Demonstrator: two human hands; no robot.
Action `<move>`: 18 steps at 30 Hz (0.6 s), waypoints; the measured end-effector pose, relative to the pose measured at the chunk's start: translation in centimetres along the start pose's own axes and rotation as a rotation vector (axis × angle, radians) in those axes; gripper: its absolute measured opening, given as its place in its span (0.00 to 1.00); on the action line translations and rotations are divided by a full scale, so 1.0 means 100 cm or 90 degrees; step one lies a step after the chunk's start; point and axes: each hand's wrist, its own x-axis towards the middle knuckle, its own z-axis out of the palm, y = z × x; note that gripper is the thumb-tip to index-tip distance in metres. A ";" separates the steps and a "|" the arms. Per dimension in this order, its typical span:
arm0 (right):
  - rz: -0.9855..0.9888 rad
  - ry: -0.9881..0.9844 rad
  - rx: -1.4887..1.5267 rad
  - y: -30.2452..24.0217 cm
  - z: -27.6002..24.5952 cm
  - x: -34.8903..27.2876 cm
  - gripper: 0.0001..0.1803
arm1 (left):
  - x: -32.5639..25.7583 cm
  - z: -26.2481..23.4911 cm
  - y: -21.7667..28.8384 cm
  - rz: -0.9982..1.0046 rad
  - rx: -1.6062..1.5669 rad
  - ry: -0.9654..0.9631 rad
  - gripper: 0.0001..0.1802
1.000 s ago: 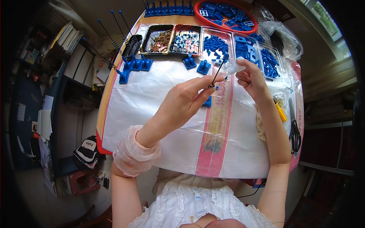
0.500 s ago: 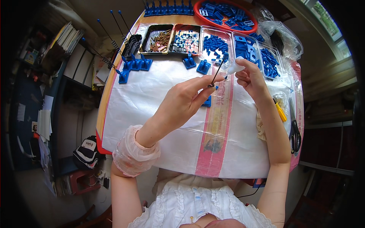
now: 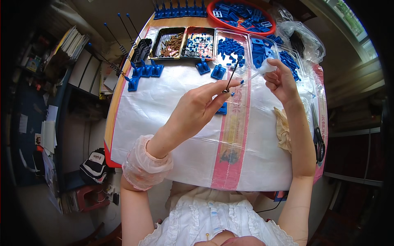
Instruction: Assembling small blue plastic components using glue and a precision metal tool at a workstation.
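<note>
Over the middle of the mat, my left hand (image 3: 193,106) pinches a thin black wire rod (image 3: 232,78) with a small coil at the fingertips and a dark tip on top. My right hand (image 3: 283,82) is closed round a small white squeeze bottle (image 3: 269,67), its narrow nozzle pointing left toward the rod. A blue base (image 3: 223,108) lies just beyond my left fingers, partly hidden by them. Two more blue bases, one on the left (image 3: 202,67) and one on the right (image 3: 218,72), sit near the trays.
Along the far side stand trays of brass-coloured screws (image 3: 170,43), small blue-and-white pieces (image 3: 200,43) and blue parts (image 3: 230,48). A red basin (image 3: 274,25) holds more blue pieces. Blue bases with coiled rods (image 3: 133,84) stand at left. Scissors (image 3: 318,141) and a beige cloth (image 3: 282,127) lie at right.
My right hand has drawn the bottle a little to the right, away from the rod, and its nozzle now shows. The left hand keeps its hold, almost still.
</note>
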 end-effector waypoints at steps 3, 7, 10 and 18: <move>-0.039 -0.015 0.023 -0.020 -0.009 -0.010 0.13 | 0.000 0.001 0.000 0.006 0.000 0.008 0.18; -0.035 -0.024 0.065 -0.039 -0.026 -0.032 0.13 | 0.001 0.000 0.003 -0.001 0.006 -0.001 0.17; -0.042 -0.013 0.091 -0.030 -0.035 -0.064 0.12 | 0.001 0.000 0.004 0.000 0.003 -0.002 0.17; -0.178 -0.067 0.209 0.045 -0.060 -0.151 0.23 | 0.000 0.002 0.001 0.014 -0.001 0.011 0.16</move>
